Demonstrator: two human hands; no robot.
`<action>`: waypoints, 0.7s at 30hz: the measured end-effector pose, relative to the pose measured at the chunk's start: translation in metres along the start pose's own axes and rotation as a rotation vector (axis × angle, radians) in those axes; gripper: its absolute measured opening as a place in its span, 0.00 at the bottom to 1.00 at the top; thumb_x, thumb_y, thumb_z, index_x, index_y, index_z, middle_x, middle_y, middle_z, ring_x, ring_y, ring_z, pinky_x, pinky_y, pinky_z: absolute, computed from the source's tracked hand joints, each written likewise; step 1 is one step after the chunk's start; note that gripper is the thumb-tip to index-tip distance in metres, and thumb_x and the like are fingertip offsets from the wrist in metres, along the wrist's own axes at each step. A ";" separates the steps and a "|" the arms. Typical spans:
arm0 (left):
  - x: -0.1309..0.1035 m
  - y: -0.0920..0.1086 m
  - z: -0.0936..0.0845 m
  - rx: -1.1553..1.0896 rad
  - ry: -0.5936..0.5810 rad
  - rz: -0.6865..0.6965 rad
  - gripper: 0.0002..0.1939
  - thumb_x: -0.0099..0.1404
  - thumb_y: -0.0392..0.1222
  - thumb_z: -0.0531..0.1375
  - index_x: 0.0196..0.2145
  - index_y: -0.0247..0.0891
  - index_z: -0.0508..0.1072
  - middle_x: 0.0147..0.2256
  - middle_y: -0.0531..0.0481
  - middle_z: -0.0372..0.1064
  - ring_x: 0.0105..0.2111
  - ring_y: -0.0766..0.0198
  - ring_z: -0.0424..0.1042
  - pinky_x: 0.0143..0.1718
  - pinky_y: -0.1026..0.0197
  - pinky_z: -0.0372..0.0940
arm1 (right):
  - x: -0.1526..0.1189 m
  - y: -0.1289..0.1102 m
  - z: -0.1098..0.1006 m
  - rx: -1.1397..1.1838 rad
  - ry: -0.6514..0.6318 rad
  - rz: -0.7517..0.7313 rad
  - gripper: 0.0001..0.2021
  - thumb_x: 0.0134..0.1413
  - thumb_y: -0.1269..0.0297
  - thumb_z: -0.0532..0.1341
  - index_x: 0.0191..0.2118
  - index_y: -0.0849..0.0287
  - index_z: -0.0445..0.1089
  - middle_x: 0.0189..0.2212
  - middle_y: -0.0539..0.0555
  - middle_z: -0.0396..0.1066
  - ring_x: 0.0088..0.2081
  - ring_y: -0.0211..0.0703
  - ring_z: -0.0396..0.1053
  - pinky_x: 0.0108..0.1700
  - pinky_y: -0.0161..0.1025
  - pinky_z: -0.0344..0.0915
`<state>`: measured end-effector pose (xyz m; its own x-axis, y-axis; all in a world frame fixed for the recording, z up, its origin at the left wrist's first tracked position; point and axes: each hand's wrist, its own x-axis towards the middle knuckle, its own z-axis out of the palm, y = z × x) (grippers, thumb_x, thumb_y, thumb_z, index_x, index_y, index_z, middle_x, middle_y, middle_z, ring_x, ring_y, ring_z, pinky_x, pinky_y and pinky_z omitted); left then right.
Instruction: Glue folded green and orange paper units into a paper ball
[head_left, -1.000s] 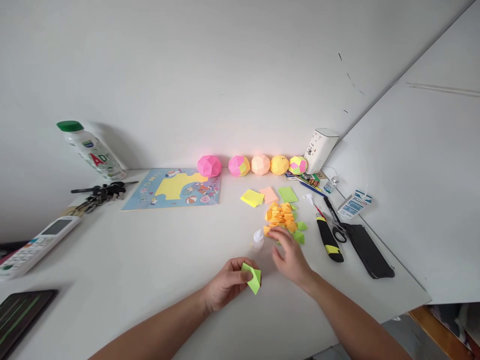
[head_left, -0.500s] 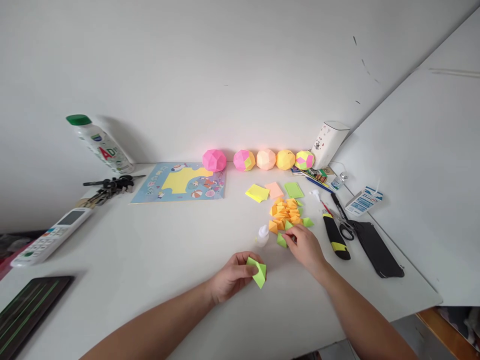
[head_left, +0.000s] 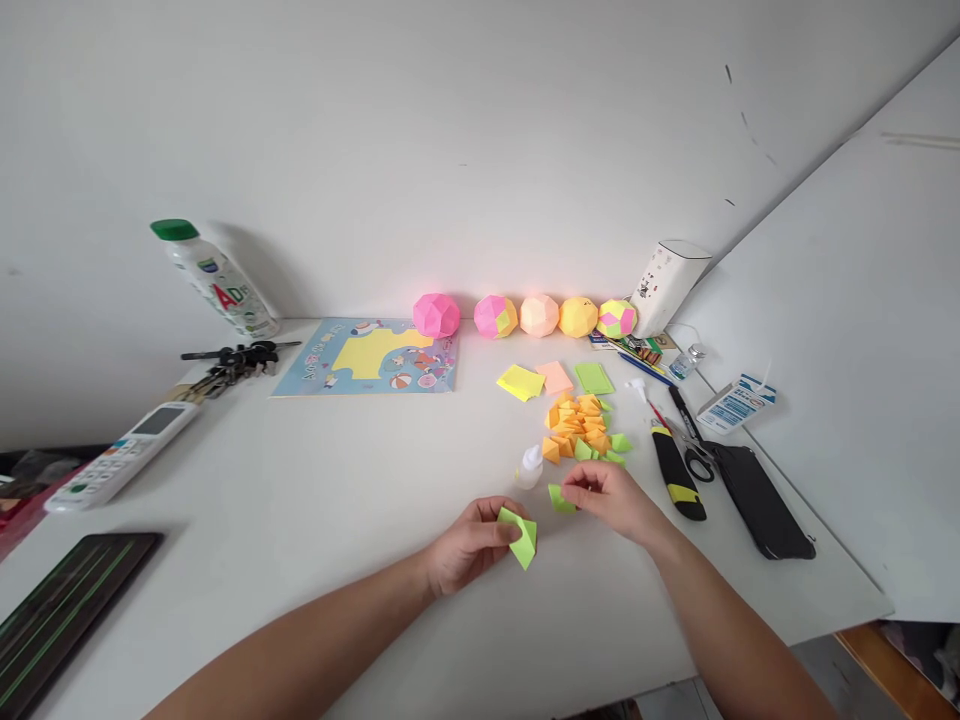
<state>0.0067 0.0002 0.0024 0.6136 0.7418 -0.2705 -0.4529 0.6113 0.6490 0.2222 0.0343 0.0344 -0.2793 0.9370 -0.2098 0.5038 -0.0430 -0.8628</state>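
Across the white tabletop [head_left: 375, 470], a row of faceted paper balls [head_left: 539, 315] stands beyond the orange pile of folded paper pieces [head_left: 576, 417], the landmark here. Nearer the person than that pile and to its left, the left hand [head_left: 472, 545] pinches a larger-looking green folded piece [head_left: 526, 541] under its thumb, while the right hand [head_left: 611, 497] sits just on the pile's near side. Its fingertips have drawn a smaller-looking green folded piece [head_left: 558, 498] away from the pile's near edge, so each hand now grips one, though whether this second piece clears the surface I cannot tell.
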 end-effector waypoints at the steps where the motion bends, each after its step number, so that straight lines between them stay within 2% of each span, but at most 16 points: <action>1: 0.000 0.000 0.000 0.000 0.001 0.001 0.08 0.46 0.37 0.67 0.26 0.32 0.73 0.25 0.47 0.72 0.27 0.62 0.69 0.31 0.60 0.60 | -0.002 -0.002 0.000 0.103 -0.085 0.039 0.08 0.48 0.59 0.64 0.28 0.58 0.71 0.22 0.49 0.68 0.24 0.36 0.62 0.24 0.34 0.58; 3: 0.000 0.000 0.000 -0.001 0.001 0.002 0.08 0.47 0.37 0.67 0.26 0.32 0.73 0.25 0.47 0.72 0.28 0.62 0.69 0.31 0.60 0.60 | -0.005 -0.005 0.002 0.262 -0.187 0.082 0.10 0.45 0.58 0.66 0.29 0.59 0.72 0.23 0.49 0.67 0.24 0.36 0.62 0.24 0.33 0.58; 5: 0.000 0.000 -0.001 -0.003 0.003 -0.003 0.07 0.47 0.37 0.66 0.26 0.33 0.73 0.25 0.47 0.72 0.28 0.62 0.69 0.32 0.60 0.60 | -0.007 -0.006 0.007 0.374 -0.208 0.090 0.11 0.43 0.57 0.68 0.29 0.60 0.73 0.23 0.49 0.68 0.25 0.36 0.63 0.24 0.33 0.59; 13: 0.000 -0.001 -0.001 -0.024 -0.005 0.014 0.06 0.48 0.36 0.66 0.26 0.33 0.74 0.27 0.46 0.73 0.28 0.61 0.69 0.33 0.59 0.60 | -0.005 -0.006 0.017 0.485 -0.074 0.041 0.10 0.39 0.58 0.70 0.28 0.58 0.76 0.22 0.49 0.70 0.25 0.36 0.64 0.28 0.36 0.62; 21: 0.001 -0.003 -0.004 -0.023 -0.023 0.020 0.06 0.49 0.36 0.66 0.28 0.33 0.75 0.27 0.46 0.73 0.29 0.60 0.70 0.33 0.59 0.60 | -0.003 -0.002 0.019 0.523 -0.116 0.111 0.11 0.38 0.58 0.71 0.28 0.59 0.75 0.21 0.49 0.70 0.23 0.36 0.65 0.27 0.37 0.63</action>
<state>0.0058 0.0001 -0.0026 0.6190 0.7474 -0.2412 -0.4795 0.6029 0.6376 0.2060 0.0245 0.0284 -0.3505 0.8741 -0.3362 0.0694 -0.3337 -0.9401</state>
